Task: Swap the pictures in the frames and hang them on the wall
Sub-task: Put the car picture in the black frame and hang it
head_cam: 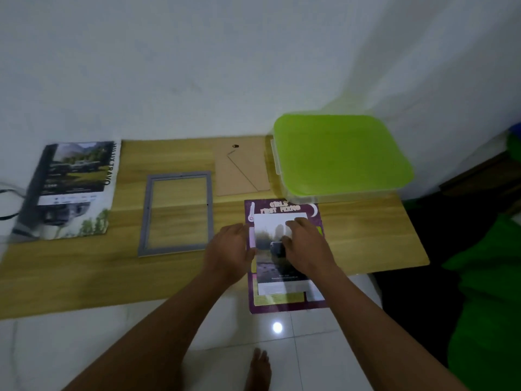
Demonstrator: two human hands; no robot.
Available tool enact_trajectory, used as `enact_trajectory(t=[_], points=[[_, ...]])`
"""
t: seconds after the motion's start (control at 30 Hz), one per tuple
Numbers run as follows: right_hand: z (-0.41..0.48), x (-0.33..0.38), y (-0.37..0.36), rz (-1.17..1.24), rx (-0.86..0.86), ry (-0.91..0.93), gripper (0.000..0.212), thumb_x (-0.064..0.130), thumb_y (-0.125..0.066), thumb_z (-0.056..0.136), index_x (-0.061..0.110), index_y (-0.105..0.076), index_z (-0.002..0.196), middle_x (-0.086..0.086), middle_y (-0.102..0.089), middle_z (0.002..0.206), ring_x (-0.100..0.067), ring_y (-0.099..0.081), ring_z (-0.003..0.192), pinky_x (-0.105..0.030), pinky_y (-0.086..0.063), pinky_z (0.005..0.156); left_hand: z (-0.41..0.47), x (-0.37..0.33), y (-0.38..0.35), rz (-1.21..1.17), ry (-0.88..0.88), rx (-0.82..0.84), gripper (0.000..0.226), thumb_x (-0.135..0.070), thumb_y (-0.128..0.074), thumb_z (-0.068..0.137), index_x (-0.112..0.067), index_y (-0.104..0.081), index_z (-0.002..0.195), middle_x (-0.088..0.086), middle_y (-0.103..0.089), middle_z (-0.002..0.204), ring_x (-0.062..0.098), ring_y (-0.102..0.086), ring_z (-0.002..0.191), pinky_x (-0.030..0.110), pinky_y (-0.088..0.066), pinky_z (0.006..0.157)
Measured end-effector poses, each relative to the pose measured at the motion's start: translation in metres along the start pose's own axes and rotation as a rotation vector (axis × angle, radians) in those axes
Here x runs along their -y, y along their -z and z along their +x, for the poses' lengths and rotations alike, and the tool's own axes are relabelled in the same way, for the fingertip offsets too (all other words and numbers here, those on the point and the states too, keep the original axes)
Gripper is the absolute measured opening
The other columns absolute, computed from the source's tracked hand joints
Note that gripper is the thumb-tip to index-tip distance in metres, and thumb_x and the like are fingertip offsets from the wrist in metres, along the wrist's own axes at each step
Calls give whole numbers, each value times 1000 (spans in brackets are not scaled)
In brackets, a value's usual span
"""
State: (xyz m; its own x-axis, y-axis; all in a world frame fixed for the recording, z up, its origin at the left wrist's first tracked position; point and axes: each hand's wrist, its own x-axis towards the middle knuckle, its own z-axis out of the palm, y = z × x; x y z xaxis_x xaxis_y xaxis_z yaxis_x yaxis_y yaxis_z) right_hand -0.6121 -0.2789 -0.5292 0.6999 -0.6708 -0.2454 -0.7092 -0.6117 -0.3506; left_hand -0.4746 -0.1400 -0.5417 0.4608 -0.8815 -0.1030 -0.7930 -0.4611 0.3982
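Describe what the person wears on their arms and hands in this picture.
The left forearm and right forearm are bare to the picture's bottom edge: no sleeves. The left hand and right hand have no gloves, and neither wrist shows a watch or bracelet. The blur hides anything as small as a ring.

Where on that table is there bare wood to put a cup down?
Bare wood lies right of the purple poster, in front of the green-lidded box, and along the front-left edge before the grey frame and travel poster. It is crowded mid-table, where the left hand and right hand work at the purple poster.
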Motion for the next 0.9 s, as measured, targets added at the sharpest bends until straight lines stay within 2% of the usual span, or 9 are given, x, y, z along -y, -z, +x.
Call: enact_trajectory(t=[0.07,0.2,0.3,0.47,0.53,0.6,0.67,0.8,0.9], points=[[11,28,4,7,9,45,39,25,-48,100,11,-49,136,-8,-48,138,-28,-47,127,-39,-45,97,-2,17,20,-20,72,-31,56,-41,-56,91,-14,-47,138,4,-53,138,22,-46,126,36,-42,101],[38,98,2,-12,20,155,29,24,-48,99,10,-56,123,-10,-55,123,-30,-53,116,-38,-47,88,-5,79,62,-36,162,-69,55,-42,-49,95,-10,-47,139,8,-51,140,25,-46,128,35,-40,103],[58,159,-7,-8,38,214,33,25,-49,98,11,-54,128,-9,-55,124,-31,-54,115,-40,-50,88,-13,134,98,-58,223,-112,53,-40,-49,96,-8,-48,139,11,-53,137,27,-48,127,36,-40,103],[95,266,-37,-17,87,257,39,28,-49,100,14,-49,137,-8,-54,128,-28,-57,113,-38,-50,86,-24,237,151,-102,316,-197,50,-37,-57,91,-2,-60,126,18,-63,121,34,-58,114,39,-43,96],[112,303,-55,-25,122,280,39,28,-47,100,12,-49,136,-9,-54,129,-29,-53,120,-40,-50,91,-26,282,163,-160,340,-223,51,-38,-57,83,0,-66,115,20,-68,109,36,-63,103,40,-48,90],[130,339,-74,-11,147,280,37,28,-48,100,11,-50,133,-10,-58,124,-28,-48,127,-40,-48,95,-26,324,175,-195,362,-216,44,-38,-57,81,-5,-69,107,15,-70,102,32,-65,95,37,-52,81],[146,371,-92,7,150,264,33,28,-50,99,12,-53,127,-10,-59,119,-29,-50,124,-40,-47,94,-22,356,188,-212,371,-223,32,-32,-61,82,-10,-70,103,11,-71,100,28,-65,92,33,-52,77],[172,416,-119,25,189,222,33,32,-52,99,12,-54,126,-10,-55,122,-29,-53,116,-40,-48,92,-11,405,194,-237,402,-246,34,-25,-71,83,-10,-68,113,12,-69,109,30,-64,99,34,-49,81],[190,430,-133,9,170,168,26,34,-53,98,13,-59,111,-7,-54,106,-29,-57,104,-42,-53,83,-1,432,187,-238,411,-227,33,-31,-71,84,-14,-68,112,9,-68,107,26,-62,97,34,-50,80]])
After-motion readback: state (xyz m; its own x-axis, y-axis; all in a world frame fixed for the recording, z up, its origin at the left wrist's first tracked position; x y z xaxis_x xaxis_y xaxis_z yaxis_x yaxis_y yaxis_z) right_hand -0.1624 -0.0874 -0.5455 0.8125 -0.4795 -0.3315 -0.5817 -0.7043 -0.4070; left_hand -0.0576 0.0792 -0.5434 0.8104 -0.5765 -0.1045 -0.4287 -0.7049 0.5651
